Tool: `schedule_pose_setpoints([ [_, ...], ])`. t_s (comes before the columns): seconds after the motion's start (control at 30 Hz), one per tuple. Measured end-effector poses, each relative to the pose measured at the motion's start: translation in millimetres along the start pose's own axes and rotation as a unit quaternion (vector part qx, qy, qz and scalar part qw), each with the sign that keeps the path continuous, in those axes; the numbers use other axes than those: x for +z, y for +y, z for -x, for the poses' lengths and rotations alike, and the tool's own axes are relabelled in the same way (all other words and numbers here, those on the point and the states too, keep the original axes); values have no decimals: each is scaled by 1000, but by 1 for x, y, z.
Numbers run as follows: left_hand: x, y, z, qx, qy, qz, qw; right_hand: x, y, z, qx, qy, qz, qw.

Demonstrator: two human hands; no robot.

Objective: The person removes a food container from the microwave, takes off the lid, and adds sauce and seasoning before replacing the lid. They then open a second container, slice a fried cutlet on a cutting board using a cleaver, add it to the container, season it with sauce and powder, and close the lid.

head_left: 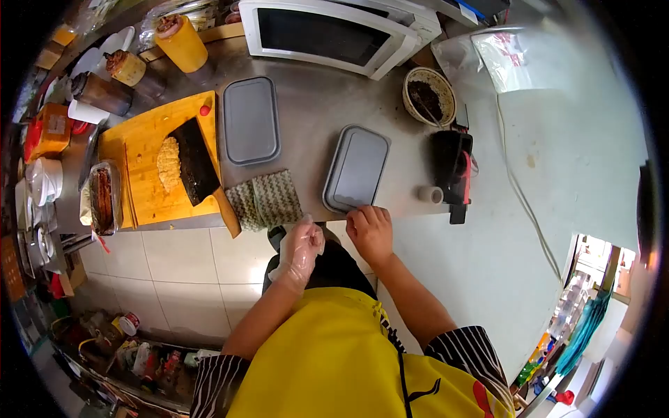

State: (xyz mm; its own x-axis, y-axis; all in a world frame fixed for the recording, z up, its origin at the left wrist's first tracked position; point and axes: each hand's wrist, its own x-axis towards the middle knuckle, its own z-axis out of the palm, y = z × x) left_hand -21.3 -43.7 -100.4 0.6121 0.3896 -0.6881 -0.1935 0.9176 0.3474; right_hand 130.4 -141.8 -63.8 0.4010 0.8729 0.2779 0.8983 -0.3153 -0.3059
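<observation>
My left hand, in a clear plastic glove, is held closed in front of the counter's near edge, just below a folded striped cloth. Nothing shows in its curled fingers. My right hand is bare, its bent fingers on the near edge of a grey lidded container. Its fingertips are partly hidden. Left of that container lies a flat grey lid or shallow tray. A cleaver rests on a yellow cutting board beside chopped pale food, its wooden handle jutting past the counter edge.
A white microwave stands at the back. Sauce bottles line the back left. To the right are a bowl of dark contents with a spoon, a black holder and a small cup. A plastic-lined tray sits far left.
</observation>
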Motion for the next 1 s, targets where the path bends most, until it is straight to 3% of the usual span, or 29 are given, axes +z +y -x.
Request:
schedule_pose_setpoints([
  [0.07,-34,-1,42,36,10,-241,970,-44,-20,29,69,23,-16,997],
  [0.13,-41,9,56,45,25,-312,949,-81,-11,42,103,18,-39,994],
  [0.2,-39,22,81,-4,52,-233,971,-103,-4,53,128,-24,-12,991],
  [0.23,-36,34,80,-18,60,-259,964,-99,0,46,130,-37,-23,991],
  [0.3,-63,25,49,17,27,-246,969,-72,10,38,90,-44,-7,995],
  [0.4,-67,20,32,66,-49,-349,934,-18,8,24,21,-45,21,999],
  [0.5,-40,19,35,-3,-33,-322,946,16,8,20,26,-71,79,994],
  [0.53,-53,18,26,186,-145,-574,784,21,10,18,10,-51,99,994],
  [0.6,-47,4,22,63,-76,-441,892,24,9,18,8,-44,108,993],
  [0.63,-43,-2,21,-1,-39,-365,930,23,8,19,6,-42,113,993],
  [0.67,-47,-10,13,-5,-51,-339,939,24,10,19,2,-41,110,993],
  [0.77,-20,-16,6,27,1,-322,946,24,15,18,-9,-34,92,995],
  [0.83,-22,-25,-14,48,-18,-302,952,21,17,17,-8,-28,71,997],
  [0.9,-13,-32,-26,105,5,-343,934,16,16,17,-15,-24,60,998],
  [0.97,-12,-31,-36,204,-11,-441,874,13,15,14,-22,-27,56,998],
  [1.0,4,-22,-31,144,22,-414,898,12,14,12,-25,-33,58,997],
])
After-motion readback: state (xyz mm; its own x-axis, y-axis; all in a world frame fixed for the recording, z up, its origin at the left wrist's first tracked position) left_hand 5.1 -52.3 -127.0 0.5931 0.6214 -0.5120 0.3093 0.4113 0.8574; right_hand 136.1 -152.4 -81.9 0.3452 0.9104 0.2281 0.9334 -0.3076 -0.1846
